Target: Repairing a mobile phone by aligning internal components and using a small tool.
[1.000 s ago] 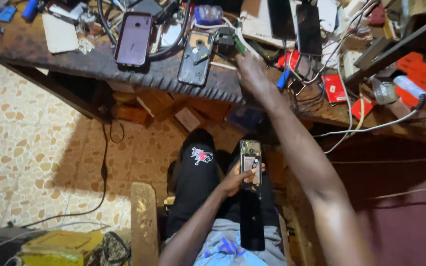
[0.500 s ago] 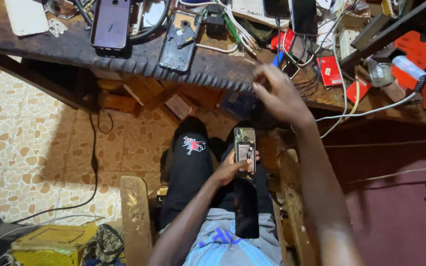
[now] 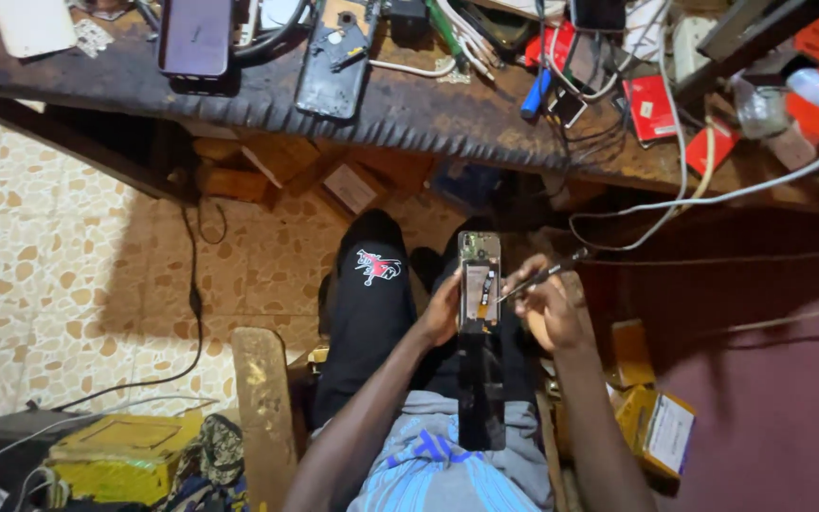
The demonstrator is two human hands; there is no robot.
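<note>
My left hand (image 3: pixel 444 311) holds an opened phone (image 3: pixel 479 281) upright over my lap, its back cover off and its inner parts showing. My right hand (image 3: pixel 549 308) grips a thin metal tool (image 3: pixel 536 277), like tweezers, whose tip touches the phone's right side. A long black phone panel (image 3: pixel 482 393) lies on my thigh just below the opened phone.
A dark wooden workbench (image 3: pixel 428 109) runs across the top, crowded with phones (image 3: pixel 194 38), a blue-handled screwdriver (image 3: pixel 535 95), red packets (image 3: pixel 649 106) and white cables (image 3: pixel 713 197). Cardboard boxes (image 3: pixel 353 185) sit under it. A yellow box (image 3: pixel 125 453) lies on the floor left; another box (image 3: pixel 661 431) right.
My right hand came down from the workbench to the opened phone, now holding the thin tool against it. The view has tilted down toward my lap.
</note>
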